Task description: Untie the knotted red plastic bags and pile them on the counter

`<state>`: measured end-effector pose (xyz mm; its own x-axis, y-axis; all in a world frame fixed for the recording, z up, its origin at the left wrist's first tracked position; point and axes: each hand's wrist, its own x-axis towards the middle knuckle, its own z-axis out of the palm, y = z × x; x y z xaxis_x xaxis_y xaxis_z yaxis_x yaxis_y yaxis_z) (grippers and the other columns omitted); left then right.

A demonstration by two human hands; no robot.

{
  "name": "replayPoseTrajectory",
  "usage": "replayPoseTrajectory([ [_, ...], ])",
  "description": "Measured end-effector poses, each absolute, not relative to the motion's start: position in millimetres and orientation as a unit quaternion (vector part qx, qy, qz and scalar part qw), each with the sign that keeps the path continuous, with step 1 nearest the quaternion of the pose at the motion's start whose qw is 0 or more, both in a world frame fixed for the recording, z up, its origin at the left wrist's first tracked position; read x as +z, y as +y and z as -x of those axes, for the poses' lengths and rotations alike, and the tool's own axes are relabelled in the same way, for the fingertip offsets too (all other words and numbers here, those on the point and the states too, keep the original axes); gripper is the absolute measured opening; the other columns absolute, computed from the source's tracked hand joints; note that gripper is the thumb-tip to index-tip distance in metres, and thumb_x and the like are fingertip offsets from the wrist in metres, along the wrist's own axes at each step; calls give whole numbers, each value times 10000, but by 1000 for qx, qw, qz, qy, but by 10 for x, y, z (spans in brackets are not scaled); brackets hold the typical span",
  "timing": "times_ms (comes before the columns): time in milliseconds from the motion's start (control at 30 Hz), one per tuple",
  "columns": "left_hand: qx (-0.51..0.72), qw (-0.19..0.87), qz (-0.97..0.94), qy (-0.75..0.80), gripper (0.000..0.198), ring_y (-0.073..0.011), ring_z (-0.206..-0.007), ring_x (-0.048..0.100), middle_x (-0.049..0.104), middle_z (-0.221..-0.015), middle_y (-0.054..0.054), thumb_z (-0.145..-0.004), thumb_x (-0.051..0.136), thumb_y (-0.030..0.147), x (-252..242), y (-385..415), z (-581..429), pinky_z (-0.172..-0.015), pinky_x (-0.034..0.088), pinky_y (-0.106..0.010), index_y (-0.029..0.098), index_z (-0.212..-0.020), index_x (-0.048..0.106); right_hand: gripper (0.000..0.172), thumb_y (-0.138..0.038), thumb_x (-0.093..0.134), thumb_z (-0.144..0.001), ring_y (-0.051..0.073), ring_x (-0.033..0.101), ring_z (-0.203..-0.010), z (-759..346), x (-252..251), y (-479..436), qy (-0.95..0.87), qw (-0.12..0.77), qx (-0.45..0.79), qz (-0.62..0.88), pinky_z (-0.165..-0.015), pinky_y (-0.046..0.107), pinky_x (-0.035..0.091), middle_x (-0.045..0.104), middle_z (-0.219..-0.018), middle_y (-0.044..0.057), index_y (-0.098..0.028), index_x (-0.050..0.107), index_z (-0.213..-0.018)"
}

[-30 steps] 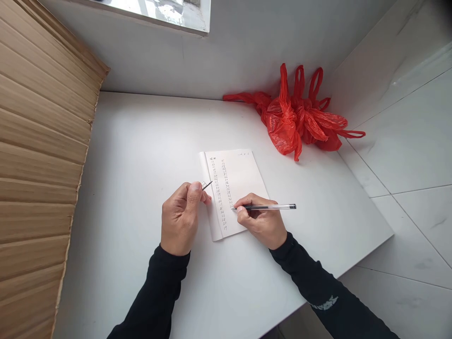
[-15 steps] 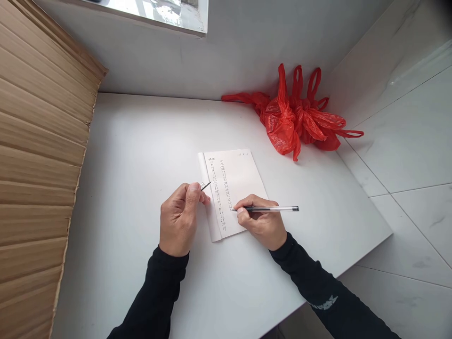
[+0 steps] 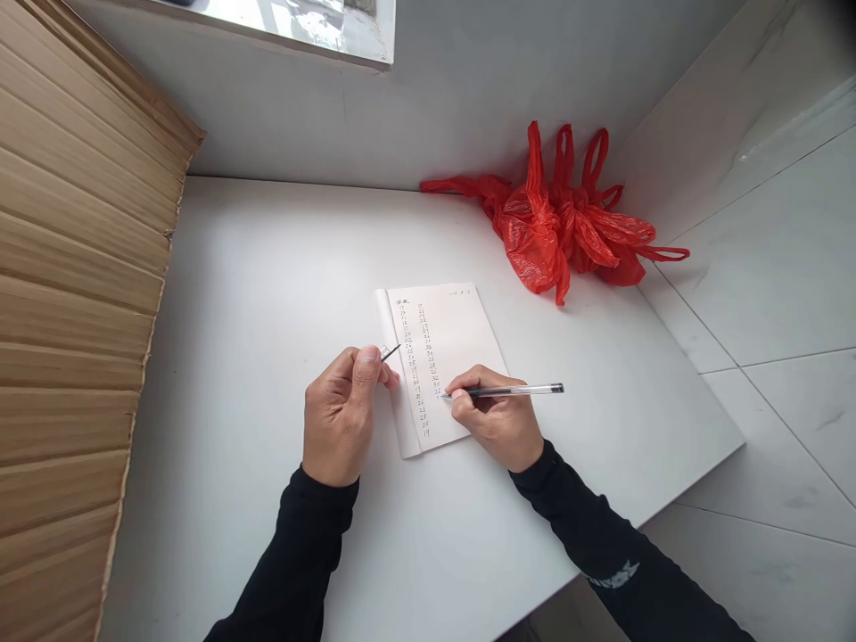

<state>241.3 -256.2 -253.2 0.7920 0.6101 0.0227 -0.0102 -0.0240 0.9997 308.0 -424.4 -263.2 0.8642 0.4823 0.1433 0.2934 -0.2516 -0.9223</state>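
Note:
A notebook lies open on the white table, with two columns of handwritten numbers on its page. My right hand rests on the page's lower right, fingers pinched around a clear-barrelled pen. The pen's tip touches or nearly touches the paper at the bottom of the second column. My left hand is closed beside the notebook's left edge, thumb and forefinger pinching a thin dark stick. Its other end is hidden by the fingers, and I cannot tell its kind.
Several knotted red plastic bags sit against the wall at the back right. Along the left side stands a ridged cardboard sheet. A window ledge is at the top. Marble-patterned tiles lie beyond the table's right edge.
The pen's tip has shifted slightly right and up, and a small mark now shows below the last number in the second column. My left hand has stayed nearly still.

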Motion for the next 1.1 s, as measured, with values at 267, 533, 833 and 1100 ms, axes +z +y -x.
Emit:
replayPoseTrajectory([
  [267, 241, 662, -671, 231, 359, -177, -679, 587, 548, -645, 3, -928, 518, 379, -2490, -2591, -2424, -744, 502, -365, 210, -611, 514, 123, -134, 556, -770, 110, 497, -510, -3078, -2614, -4235, -246, 556, 82, 790, -477, 246, 414, 570, -628, -31, -198, 660, -758],
  [533, 243, 659, -673, 231, 350, -172, -674, 559, 531, -653, 0, -926, 511, 377, -2476, -2599, -2432, -750, 532, -367, 216, -615, 514, 122, -127, 560, -763, 111, 499, -517, -3082, -2622, -4242, -259, 554, 86, 787, -486, 249, 418, 584, -637, -27, -198, 659, -762],
  [833, 245, 661, -671, 230, 350, -170, -668, 562, 520, -649, 1, -924, 514, 375, -2472, -2608, -2440, -747, 542, -365, 214, -613, 507, 123, -123, 560, -760, 116, 502, -527, -3091, -2622, -4241, -261, 551, 89, 788, -490, 252, 411, 586, -638, -24, -197, 658, -764],
  [1100, 245, 663, -668, 234, 355, -172, -668, 565, 526, -643, 0, -921, 515, 390, -2477, -2604, -2433, -750, 543, -366, 217, -612, 505, 124, -117, 549, -743, 110, 465, -503, -3084, -2618, -4228, -249, 547, 75, 796, -481, 252, 399, 544, -605, -38, -203, 637, -733],
])
